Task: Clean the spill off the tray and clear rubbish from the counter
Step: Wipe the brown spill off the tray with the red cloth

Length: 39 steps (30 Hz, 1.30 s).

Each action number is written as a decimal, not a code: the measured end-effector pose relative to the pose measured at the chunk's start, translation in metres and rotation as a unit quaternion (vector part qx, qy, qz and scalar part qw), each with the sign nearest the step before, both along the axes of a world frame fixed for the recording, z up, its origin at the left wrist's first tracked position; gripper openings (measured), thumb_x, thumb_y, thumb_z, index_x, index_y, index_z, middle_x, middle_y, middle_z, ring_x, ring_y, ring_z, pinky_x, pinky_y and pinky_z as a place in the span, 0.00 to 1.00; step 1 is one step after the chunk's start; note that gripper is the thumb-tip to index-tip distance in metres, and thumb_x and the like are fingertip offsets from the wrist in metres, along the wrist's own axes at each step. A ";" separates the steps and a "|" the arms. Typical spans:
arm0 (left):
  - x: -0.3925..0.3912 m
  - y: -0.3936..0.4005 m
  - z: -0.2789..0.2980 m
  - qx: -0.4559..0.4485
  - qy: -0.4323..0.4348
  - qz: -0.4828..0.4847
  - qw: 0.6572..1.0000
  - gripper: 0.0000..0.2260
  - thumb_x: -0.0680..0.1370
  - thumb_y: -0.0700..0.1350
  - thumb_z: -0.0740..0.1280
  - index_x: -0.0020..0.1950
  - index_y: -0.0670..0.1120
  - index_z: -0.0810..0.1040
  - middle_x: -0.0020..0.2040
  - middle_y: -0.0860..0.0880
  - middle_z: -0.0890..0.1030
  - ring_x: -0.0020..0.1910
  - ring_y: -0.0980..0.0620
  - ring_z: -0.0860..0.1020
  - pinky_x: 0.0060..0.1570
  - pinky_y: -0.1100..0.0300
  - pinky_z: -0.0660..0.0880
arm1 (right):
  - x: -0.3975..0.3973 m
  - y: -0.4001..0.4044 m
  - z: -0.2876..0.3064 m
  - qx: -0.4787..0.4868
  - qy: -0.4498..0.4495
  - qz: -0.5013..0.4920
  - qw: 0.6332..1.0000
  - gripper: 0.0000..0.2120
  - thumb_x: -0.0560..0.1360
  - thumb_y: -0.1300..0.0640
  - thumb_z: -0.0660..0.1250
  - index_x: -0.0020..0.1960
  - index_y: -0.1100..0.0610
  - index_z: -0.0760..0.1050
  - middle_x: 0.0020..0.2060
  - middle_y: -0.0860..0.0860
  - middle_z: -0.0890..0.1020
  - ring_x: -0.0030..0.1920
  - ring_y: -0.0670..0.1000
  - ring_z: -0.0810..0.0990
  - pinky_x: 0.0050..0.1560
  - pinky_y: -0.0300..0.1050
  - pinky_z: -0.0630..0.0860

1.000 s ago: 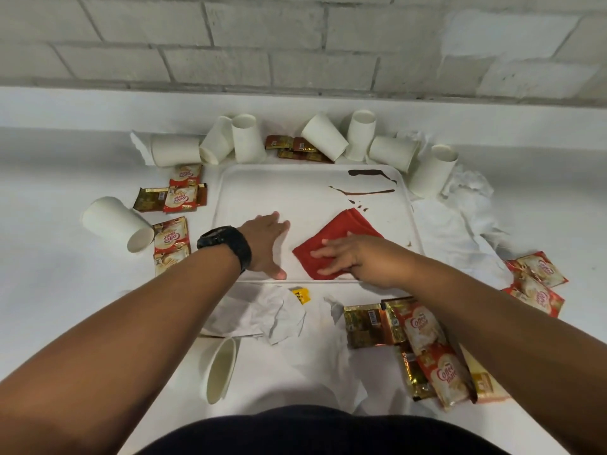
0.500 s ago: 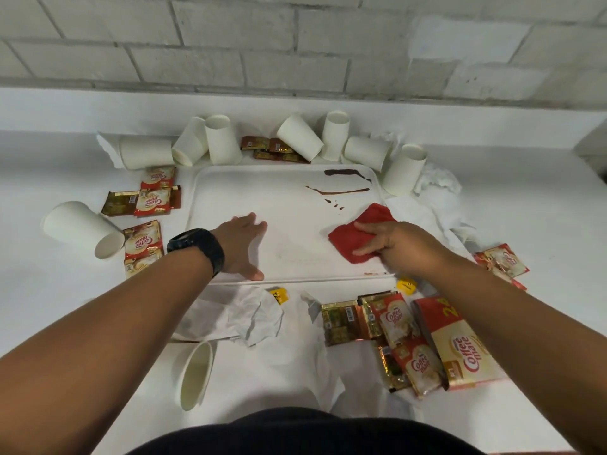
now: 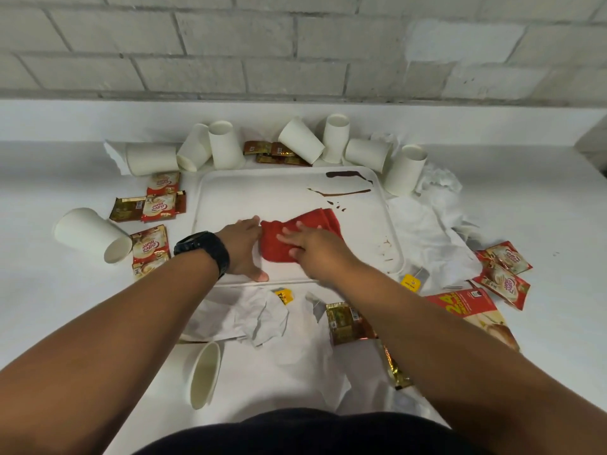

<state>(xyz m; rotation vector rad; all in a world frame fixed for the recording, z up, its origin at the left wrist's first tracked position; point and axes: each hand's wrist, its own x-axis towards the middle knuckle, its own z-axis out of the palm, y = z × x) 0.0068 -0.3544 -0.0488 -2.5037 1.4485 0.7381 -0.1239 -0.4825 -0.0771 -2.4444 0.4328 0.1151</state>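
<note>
On the sachets (image 3: 157, 206) near the left edge of the counter (image 3: 39, 290), "Coffee mate" readable, printed in red and white. Same words on the sachets (image 3: 504, 270) near the right edge. On a bigger red pack (image 3: 466, 303) by the near right corner of the tray (image 3: 256, 188), a large yellow "24"; smaller print there too blurred to read. Two yellow tea-bag tags (image 3: 411, 282), just off the tray's near edge; writing on them cannot be read.

Red cloth (image 3: 279, 239) lying on the tray, about the middle of its near half. Pressed flat by the right hand (image 3: 308, 244), fingers straight and a little apart on top of the cloth. Left hand (image 3: 244, 246) flat on the tray just beside the cloth's left end, fingers together, tips touching the cloth, thumb close to the near rim. Black watch (image 3: 203, 249) on the left wrist.

Dark brown spill (image 3: 348, 183) at the far right corner of the tray, in two streaks with small drops below, apart from the cloth. Fainter brown marks near the right rim.

Free tray surface at the far left. White paper cups (image 3: 226, 144) crowded along the far edge of the tray, some lying on their side; one more at the left edge of the counter, one close to the near edge. Crumpled white paper (image 3: 262, 318) just in front of the near rim, more along the right rim.
</note>
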 end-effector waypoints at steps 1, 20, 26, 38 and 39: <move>-0.001 0.000 0.000 -0.001 0.001 -0.001 1.000 0.48 0.68 0.59 0.74 0.78 0.45 0.49 0.79 0.44 0.48 0.77 0.46 0.50 0.74 0.56 0.52 | -0.002 0.002 -0.006 -0.016 0.003 0.043 0.999 0.20 0.80 0.59 0.60 0.71 0.47 0.68 0.74 0.45 0.65 0.76 0.48 0.58 0.75 0.47 0.49; 0.000 0.003 0.001 0.008 0.020 0.005 1.000 0.49 0.70 0.59 0.72 0.78 0.47 0.44 0.79 0.45 0.43 0.77 0.44 0.46 0.74 0.54 0.49 | -0.021 -0.007 -0.003 -0.041 0.023 0.044 0.998 0.21 0.82 0.56 0.57 0.74 0.45 0.63 0.76 0.42 0.58 0.77 0.45 0.50 0.77 0.50 0.44; 0.003 0.002 -0.001 0.013 0.025 0.006 1.000 0.49 0.71 0.59 0.71 0.78 0.47 0.41 0.79 0.47 0.40 0.77 0.44 0.43 0.74 0.52 0.49 | -0.039 -0.052 0.000 -0.089 0.062 -0.092 0.990 0.21 0.82 0.56 0.55 0.73 0.44 0.63 0.77 0.44 0.56 0.78 0.52 0.51 0.77 0.54 0.47; 0.004 0.004 -0.003 0.012 0.028 0.005 1.000 0.50 0.70 0.60 0.72 0.78 0.48 0.41 0.78 0.48 0.40 0.77 0.44 0.43 0.75 0.51 0.49 | -0.003 -0.072 0.022 -0.106 -0.161 -0.403 0.895 0.14 0.79 0.59 0.54 0.64 0.58 0.66 0.46 0.54 0.79 0.45 0.59 0.78 0.42 0.48 0.70; 0.005 0.004 -0.004 0.011 0.029 0.006 1.000 0.50 0.70 0.60 0.72 0.78 0.48 0.42 0.78 0.48 0.40 0.77 0.44 0.43 0.75 0.51 0.49 | -0.001 -0.074 0.023 -0.120 -0.168 -0.401 0.893 0.14 0.79 0.59 0.55 0.64 0.58 0.66 0.50 0.55 0.79 0.48 0.59 0.79 0.44 0.49 0.73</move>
